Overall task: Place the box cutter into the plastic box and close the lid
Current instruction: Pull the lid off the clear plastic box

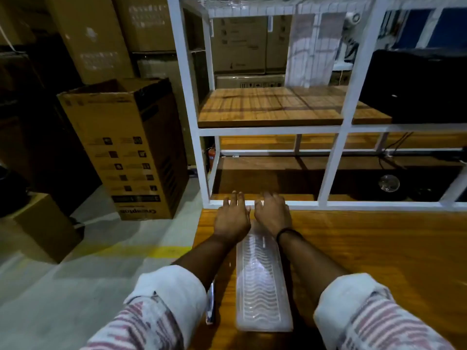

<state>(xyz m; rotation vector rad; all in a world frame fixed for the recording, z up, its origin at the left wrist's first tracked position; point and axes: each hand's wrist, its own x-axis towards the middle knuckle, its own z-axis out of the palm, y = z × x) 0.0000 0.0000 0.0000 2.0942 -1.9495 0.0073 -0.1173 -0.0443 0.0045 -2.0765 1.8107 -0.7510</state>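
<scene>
Both hands at far end of plastic box (262,284), long and clear with wavy ribbed lid, lying lengthwise on wooden counter (379,248). Left hand (232,219) and right hand (273,214) side by side, fingers spread, palms down over far edge, likely working lid latch; actual grip hidden. Box cutter (210,305) near, just left of box, partly under left sleeve. Cardboard carton (126,147) far left, print unreadable.
</scene>
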